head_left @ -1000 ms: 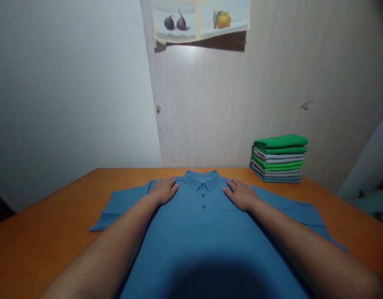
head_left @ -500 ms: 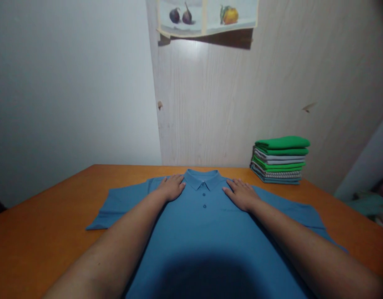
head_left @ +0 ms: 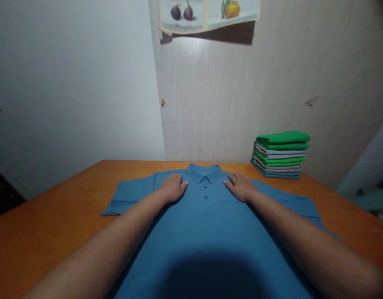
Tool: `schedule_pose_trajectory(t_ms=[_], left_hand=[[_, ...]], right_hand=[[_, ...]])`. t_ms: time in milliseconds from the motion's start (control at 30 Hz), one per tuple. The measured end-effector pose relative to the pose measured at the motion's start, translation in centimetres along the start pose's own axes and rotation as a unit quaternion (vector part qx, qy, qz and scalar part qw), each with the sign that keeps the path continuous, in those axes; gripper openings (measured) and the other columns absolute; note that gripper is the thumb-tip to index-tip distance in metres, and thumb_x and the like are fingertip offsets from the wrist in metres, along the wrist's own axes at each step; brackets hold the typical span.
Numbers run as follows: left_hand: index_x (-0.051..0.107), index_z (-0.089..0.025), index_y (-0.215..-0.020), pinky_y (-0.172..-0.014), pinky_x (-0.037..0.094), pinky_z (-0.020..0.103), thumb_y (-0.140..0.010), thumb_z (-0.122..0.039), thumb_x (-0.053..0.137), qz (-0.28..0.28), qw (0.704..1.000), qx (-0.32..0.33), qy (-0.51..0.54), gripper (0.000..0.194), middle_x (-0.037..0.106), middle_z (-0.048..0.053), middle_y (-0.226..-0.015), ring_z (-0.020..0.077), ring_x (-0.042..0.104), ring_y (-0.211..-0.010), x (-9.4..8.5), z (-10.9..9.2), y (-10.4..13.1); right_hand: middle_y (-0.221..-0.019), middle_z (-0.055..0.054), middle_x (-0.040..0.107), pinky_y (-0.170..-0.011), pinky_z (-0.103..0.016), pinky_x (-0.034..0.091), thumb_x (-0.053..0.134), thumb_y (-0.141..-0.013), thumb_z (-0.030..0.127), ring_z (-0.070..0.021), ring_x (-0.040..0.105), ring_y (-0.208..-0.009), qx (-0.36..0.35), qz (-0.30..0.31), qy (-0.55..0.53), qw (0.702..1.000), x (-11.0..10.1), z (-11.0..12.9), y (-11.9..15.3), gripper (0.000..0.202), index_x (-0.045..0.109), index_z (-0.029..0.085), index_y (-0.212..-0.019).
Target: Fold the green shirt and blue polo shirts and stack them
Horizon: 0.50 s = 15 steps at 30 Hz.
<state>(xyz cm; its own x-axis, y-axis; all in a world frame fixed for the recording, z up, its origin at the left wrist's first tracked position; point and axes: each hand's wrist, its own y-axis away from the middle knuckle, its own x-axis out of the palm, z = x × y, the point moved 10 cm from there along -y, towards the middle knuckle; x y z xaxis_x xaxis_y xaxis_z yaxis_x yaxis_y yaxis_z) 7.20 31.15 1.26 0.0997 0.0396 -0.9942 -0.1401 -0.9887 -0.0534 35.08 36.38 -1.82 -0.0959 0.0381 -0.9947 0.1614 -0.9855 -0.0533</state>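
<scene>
A blue short-sleeved polo shirt [head_left: 206, 224] lies face up and spread out, its collar [head_left: 204, 173] at the far side and its sleeves out to both sides. My left hand [head_left: 173, 188] rests flat on the shirt's chest, left of the collar, fingers stretched out. On the other side of the buttons, my right hand [head_left: 241, 187] lies flat on the cloth with its thumb apart. Neither hand grips the fabric. The shirt's lower hem is out of view, and my forearms cover parts of its sides.
The shirt is on an orange-brown wooden table [head_left: 63, 207]. A stack of folded clothes [head_left: 281, 154], green, grey and checked, stands at the table's back right. Behind rises a pale wall panel [head_left: 206, 104] with a fruit picture [head_left: 210, 14] at its top.
The view has shifted slightly. Both hands stay flat on the shirt, the left slightly lower relative to the collar. The left sleeve's end appears drawn in toward the middle.
</scene>
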Motion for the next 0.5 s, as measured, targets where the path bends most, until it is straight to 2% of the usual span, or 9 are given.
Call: schedule_pose_trajectory(t_ms=[100, 200, 267, 367, 500], left_hand=[[0.044, -0.007, -0.144, -0.116, 0.03, 0.048, -0.1, -0.055, 0.021, 0.023, 1.0, -0.001, 0.01, 0.069, 0.037, 0.025, -0.156, 0.0349, 0.032, -0.147, 0.4, -0.4, 3.8], [0.035, -0.007, -0.152, -0.12, 0.023, 0.05, -0.098, -0.062, 0.022, 0.036, 0.999, 0.011, 0.025, 0.078, 0.027, 0.023, -0.161, 0.034, 0.023, -0.15, 0.9, -0.7, 7.5], [0.031, -0.009, -0.155, -0.122, 0.017, 0.05, -0.096, -0.067, 0.022, 0.029, 0.999, 0.011, 0.028, 0.083, 0.022, 0.02, -0.163, 0.0324, 0.017, -0.152, 0.9, -0.7, 9.1], [0.029, -0.01, -0.157, -0.123, 0.013, 0.051, -0.094, -0.072, 0.019, 0.022, 0.999, 0.008, 0.027, 0.089, 0.018, 0.017, -0.164, 0.0309, 0.013, -0.153, 1.0, -0.5, 10.0], [0.03, -0.011, -0.156, -0.122, 0.014, 0.052, -0.093, -0.074, 0.019, 0.008, 1.0, 0.014, 0.025, 0.09, 0.021, 0.017, -0.164, 0.0309, 0.014, -0.153, 1.0, -0.6, 9.8]], right_hand=[[-0.163, -0.014, 0.026, -0.119, -0.053, 0.018, 0.016, -0.096, 0.069, -0.0326, 0.021, -0.15, -0.002, 0.003, 0.002, 1.0, 0.0, 0.0, 0.0, 0.079, 0.03, 0.021, -0.158], [-0.163, -0.015, 0.027, -0.118, -0.054, 0.017, 0.015, -0.096, 0.069, -0.0333, 0.024, -0.149, 0.0, -0.001, 0.003, 1.0, 0.0, 0.0, -0.2, 0.079, 0.031, 0.021, -0.157], [-0.162, -0.016, 0.029, -0.118, -0.056, 0.016, 0.015, -0.096, 0.068, -0.0344, 0.026, -0.149, 0.001, -0.008, 0.003, 1.0, 0.1, -0.1, -0.5, 0.08, 0.032, 0.02, -0.157], [-0.161, -0.017, 0.03, -0.118, -0.058, 0.016, 0.016, -0.096, 0.068, -0.035, 0.027, -0.148, -0.002, -0.013, 0.003, 1.0, 0.2, -0.2, -0.9, 0.08, 0.032, 0.018, -0.157], [-0.162, -0.017, 0.029, -0.117, -0.058, 0.018, 0.018, -0.096, 0.068, -0.0355, 0.028, -0.148, 0.001, -0.008, 0.004, 1.0, 0.2, -0.3, -1.0, 0.079, 0.031, 0.019, -0.157]])
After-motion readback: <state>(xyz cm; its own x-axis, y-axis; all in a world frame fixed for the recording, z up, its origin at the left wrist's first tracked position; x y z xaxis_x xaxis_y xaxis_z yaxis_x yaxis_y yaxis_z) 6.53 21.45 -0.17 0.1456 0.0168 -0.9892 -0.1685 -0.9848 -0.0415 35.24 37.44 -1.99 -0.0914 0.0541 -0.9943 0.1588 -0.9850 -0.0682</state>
